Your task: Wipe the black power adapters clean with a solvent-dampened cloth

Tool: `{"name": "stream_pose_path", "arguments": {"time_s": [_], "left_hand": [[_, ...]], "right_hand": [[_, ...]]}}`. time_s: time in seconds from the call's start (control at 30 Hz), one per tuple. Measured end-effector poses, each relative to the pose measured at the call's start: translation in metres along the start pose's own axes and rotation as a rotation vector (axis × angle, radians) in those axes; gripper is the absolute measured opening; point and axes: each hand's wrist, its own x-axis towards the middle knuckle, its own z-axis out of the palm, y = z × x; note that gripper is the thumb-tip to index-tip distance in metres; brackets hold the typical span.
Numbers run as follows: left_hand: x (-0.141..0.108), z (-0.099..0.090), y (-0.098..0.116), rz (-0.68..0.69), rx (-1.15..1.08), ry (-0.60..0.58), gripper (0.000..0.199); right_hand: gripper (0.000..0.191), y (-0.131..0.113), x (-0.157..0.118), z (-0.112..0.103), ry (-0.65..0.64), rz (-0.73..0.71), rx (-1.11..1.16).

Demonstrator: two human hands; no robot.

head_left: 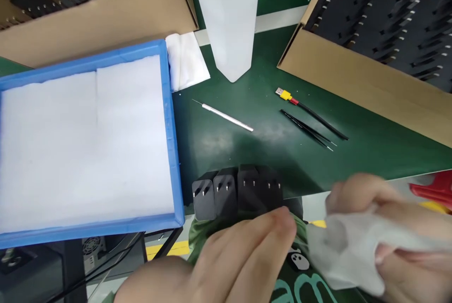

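Four black power adapters point(226, 192) stand side by side at the table's near edge, their metal prongs showing. Just below them is my left hand point(247, 251), back up, fingers stretched together toward the right-hand adapters; whether its fingertips touch them is hard to tell, and anything beneath the palm is hidden. At the lower right my right hand point(399, 227), blurred, grips a crumpled white cloth point(346, 246). A thin white pen-like tool point(228, 118) with a needle tip lies mid-table. Right of it lie black tweezers point(305, 127) and a black USB cable point(318, 117) with yellow and red bands.
At left is a blue-rimmed tray point(171, 138) lined with white sheets. Cardboard boxes of black adapters stand at the upper left point(106, 18) and upper right point(370, 77). Between them is a white angular holder point(231, 20), beside a folded white cloth point(187, 60).
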Motion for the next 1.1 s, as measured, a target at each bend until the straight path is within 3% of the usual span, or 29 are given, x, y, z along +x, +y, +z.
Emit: {"name": "stream_pose_path", "arguments": {"time_s": [0.1,0.17,0.23,0.3,0.37,0.43,0.53,0.63,0.7,0.73,0.8,0.87,0.97,1.1], "left_hand": [[0.009,0.027,0.015,-0.167,-0.246,0.200,0.016],[0.014,0.037,0.021,-0.170,-0.362,0.239,0.020],[0.014,0.039,0.024,-0.086,-0.426,0.192,0.025],[0.009,0.037,0.026,-0.075,-0.421,0.153,0.026],[0.002,0.037,0.028,-0.130,-0.356,0.150,0.028],[-0.005,0.040,0.029,-0.187,-0.339,0.131,0.035],[-0.010,0.046,0.027,-0.207,-0.489,0.061,0.038],[-0.012,0.039,0.018,-0.194,-0.562,0.024,0.028],[-0.013,0.026,0.010,-0.121,-0.448,0.036,0.014],[-0.012,0.017,0.004,-0.072,-0.343,0.055,0.008],[-0.008,0.002,-0.007,0.008,-0.064,0.100,0.020],[0.001,-0.007,-0.019,0.071,0.192,0.044,0.042],[0.018,-0.003,-0.032,0.146,0.385,-0.100,0.056],[0.031,0.010,-0.041,0.183,0.410,-0.072,0.033]], "right_hand": [[0.014,0.007,-0.028,0.019,0.042,-0.022,-0.048],[0.035,0.011,-0.040,0.021,0.068,-0.043,-0.130],[0.048,0.010,-0.047,0.018,0.006,-0.017,-0.244],[0.041,0.007,-0.051,0.014,-0.102,-0.009,-0.314],[0.024,0.003,-0.053,0.016,-0.132,-0.071,-0.290],[0.018,0.002,-0.055,0.025,-0.051,-0.155,-0.235],[0.031,0.004,-0.059,0.044,0.209,-0.189,-0.147],[0.021,0.010,-0.065,0.053,0.146,-0.248,0.008],[0.003,0.012,-0.069,0.049,0.094,-0.236,-0.026],[0.016,0.012,-0.070,0.046,0.122,-0.206,-0.124],[0.034,0.013,-0.070,0.040,0.197,-0.173,-0.399],[0.037,0.016,-0.066,0.039,0.197,-0.223,-0.665],[0.032,0.022,-0.054,0.043,0.117,-0.360,-0.854],[0.026,0.026,-0.039,0.050,0.008,-0.520,-0.895]]}}
